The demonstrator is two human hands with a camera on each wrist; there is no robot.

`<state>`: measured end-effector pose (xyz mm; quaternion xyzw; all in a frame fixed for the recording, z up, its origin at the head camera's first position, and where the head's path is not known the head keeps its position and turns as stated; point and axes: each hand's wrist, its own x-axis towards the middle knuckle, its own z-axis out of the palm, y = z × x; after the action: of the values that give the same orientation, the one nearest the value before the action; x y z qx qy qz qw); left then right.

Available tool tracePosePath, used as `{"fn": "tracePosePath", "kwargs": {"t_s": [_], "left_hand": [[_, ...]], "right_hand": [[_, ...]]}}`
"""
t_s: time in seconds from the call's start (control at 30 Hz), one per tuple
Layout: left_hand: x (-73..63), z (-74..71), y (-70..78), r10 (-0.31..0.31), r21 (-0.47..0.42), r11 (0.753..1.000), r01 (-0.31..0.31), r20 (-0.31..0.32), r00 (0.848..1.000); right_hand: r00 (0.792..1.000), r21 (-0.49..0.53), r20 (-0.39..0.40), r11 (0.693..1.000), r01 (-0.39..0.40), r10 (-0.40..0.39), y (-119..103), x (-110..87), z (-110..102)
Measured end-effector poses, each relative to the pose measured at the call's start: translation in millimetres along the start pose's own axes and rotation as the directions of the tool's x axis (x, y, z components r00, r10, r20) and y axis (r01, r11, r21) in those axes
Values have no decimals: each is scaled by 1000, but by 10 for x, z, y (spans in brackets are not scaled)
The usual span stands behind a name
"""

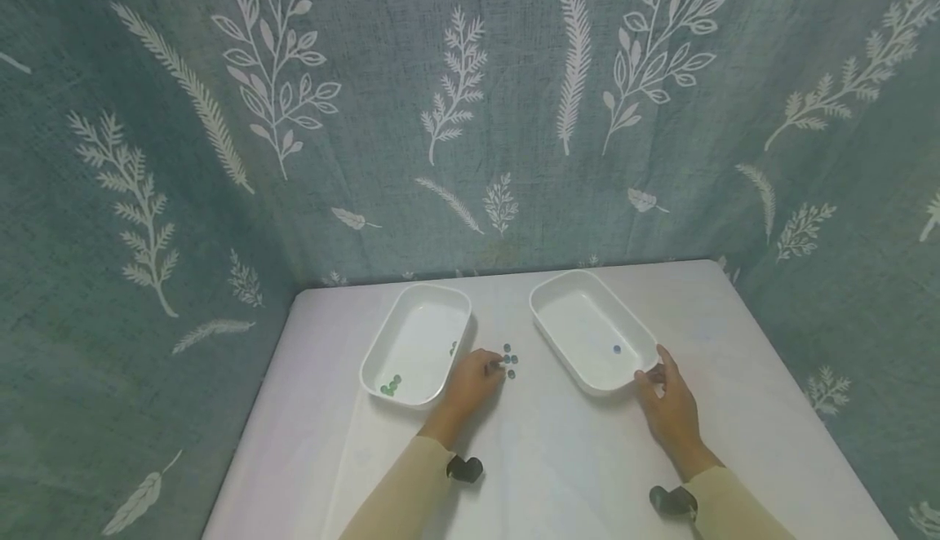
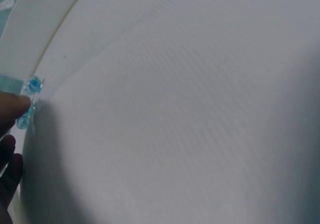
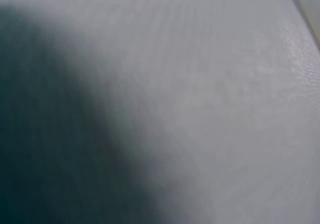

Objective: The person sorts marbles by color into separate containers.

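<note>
My left hand (image 1: 470,383) reaches over the table to a small group of blue-green glass beads (image 1: 507,359), its fingertips right at them. Close up in the left wrist view, a fingertip (image 2: 15,107) overlaps the shiny beads (image 2: 34,84); whether one is pinched cannot be seen. My right hand (image 1: 671,418) holds the near right corner of a white tray (image 1: 561,352), thumb and fingers on its rim. One blue bead (image 1: 617,349) lies inside that tray. Neither the hand nor any bead shows in the right wrist view.
A second white tray (image 1: 389,324) stands to the left, with several green beads (image 1: 391,387) near its front corner and more by its right wall. A white cloth (image 1: 558,475) covers the table. Patterned green fabric (image 1: 382,132) hangs behind and at both sides.
</note>
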<state>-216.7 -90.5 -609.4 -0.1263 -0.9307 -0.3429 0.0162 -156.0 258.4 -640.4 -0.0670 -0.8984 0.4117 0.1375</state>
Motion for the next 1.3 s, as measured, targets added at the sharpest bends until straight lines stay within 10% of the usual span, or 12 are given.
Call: {"fn": "tracePosePath", "kwargs": {"t_s": [0.53,1.3], "left_hand": [[9,48,-37,-76,100,992,70,48,996],[52,-47,58,-16,-38,999,17,31,999]], "right_hand": [[1000,-2,0,1000,5,-5,-7,15,-2],[1000,-1,5,1000,0,0,0,1,9]]}}
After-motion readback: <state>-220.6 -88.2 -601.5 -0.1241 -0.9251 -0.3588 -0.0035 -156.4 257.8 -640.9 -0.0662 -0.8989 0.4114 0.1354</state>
